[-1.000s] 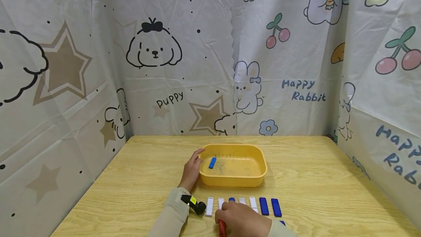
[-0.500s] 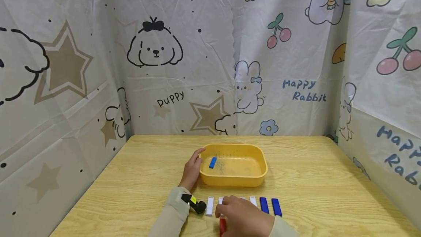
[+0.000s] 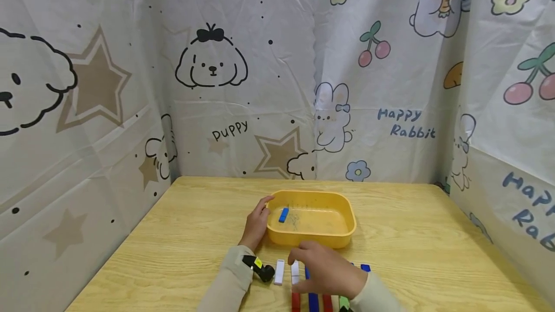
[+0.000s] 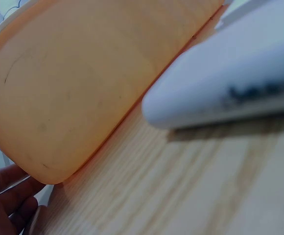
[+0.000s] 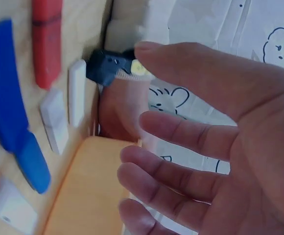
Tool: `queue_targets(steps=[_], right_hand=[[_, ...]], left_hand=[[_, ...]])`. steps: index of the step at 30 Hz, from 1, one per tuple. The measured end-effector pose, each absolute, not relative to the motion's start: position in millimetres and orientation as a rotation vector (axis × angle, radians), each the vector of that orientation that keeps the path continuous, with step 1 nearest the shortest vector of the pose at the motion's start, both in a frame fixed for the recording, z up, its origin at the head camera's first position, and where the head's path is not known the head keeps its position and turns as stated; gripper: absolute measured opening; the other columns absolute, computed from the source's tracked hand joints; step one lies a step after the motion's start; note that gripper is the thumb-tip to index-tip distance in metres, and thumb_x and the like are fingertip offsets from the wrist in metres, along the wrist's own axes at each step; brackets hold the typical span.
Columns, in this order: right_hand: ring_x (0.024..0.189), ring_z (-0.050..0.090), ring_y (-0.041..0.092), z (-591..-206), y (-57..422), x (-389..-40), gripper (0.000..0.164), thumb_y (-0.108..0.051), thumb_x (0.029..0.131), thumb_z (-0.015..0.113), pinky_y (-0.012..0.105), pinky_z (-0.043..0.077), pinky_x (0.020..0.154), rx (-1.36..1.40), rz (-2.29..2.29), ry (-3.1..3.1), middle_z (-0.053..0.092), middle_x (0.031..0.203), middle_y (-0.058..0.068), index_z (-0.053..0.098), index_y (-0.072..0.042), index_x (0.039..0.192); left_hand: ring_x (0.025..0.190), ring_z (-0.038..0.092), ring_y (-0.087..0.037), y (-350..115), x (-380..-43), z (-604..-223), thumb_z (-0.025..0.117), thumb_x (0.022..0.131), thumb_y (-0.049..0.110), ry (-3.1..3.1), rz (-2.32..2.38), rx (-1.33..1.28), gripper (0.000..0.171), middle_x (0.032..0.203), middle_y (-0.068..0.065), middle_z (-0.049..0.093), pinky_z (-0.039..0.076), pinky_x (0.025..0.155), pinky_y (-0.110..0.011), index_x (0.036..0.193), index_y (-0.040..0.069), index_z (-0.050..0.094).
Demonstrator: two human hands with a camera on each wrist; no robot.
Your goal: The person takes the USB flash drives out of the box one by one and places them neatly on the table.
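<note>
My left hand (image 3: 255, 225) holds the left end of a yellow plastic basin (image 3: 309, 240), fingertips at its rim. Inside the basin lies a small two-part blue bar (image 3: 284, 215). Over a row of flat coloured bars in front of the basin, my right hand (image 3: 327, 268) hovers with fingers spread and nothing in them. Below it I see a white bar (image 3: 295, 269), a red bar (image 3: 296, 301), a long blue bar (image 3: 313, 302) and part of a green piece (image 3: 344, 301). The right wrist view shows the empty fingers and a red bar (image 5: 47, 44) with a dark band.
A separate white bar (image 3: 279, 272) lies beside the black wrist camera (image 3: 262, 270) on my left sleeve. Another blue bar (image 3: 365, 267) shows past my right hand. The wooden table (image 3: 208, 215) is enclosed by a printed curtain (image 3: 234, 148).
My right hand has lifted, its fingers have spread, and more red, blue and green pieces now show below it. My left hand stays at the basin. The head view has shifted slightly.
</note>
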State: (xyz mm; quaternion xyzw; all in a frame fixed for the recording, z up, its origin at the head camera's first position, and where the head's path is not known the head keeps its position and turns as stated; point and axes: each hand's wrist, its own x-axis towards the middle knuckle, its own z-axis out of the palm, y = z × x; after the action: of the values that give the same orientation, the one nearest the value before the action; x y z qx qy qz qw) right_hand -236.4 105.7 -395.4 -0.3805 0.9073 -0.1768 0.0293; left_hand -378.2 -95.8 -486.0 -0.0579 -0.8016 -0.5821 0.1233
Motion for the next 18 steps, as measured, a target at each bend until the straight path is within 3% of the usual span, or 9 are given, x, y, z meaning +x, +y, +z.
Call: queue_targets(steps=[7, 18], right_hand=[[0.082, 0.053, 0.008, -386, 104, -261, 0.034, -0.036, 0.077, 0.079, 0.026, 0.048, 0.069, -1.178, -0.580, 2.886, 0.058, 0.096, -0.007, 0.066, -0.019, 0.104], [0.087, 0.059, 0.019, -393, 93, -312, 0.026, -0.031, 0.089, 0.068, 0.033, 0.052, 0.077, -1.149, -0.667, 2.982, 0.063, 0.098, 0.005, 0.065, -0.011, 0.106]], left_hand=[[0.114, 0.052, -0.024, -97, -380, -489, 0.042, 0.098, 0.019, -2.345, -1.684, -0.158, 0.038, 0.136, -0.006, 0.055, 0.041, 0.098, -0.047, 0.131, 0.028, 0.058], [0.089, 0.054, -0.022, -97, -379, -487, 0.042, 0.097, 0.019, -2.359, -1.631, -0.175, 0.038, 0.114, -0.009, 0.063, 0.044, 0.076, -0.033, 0.130, 0.028, 0.059]])
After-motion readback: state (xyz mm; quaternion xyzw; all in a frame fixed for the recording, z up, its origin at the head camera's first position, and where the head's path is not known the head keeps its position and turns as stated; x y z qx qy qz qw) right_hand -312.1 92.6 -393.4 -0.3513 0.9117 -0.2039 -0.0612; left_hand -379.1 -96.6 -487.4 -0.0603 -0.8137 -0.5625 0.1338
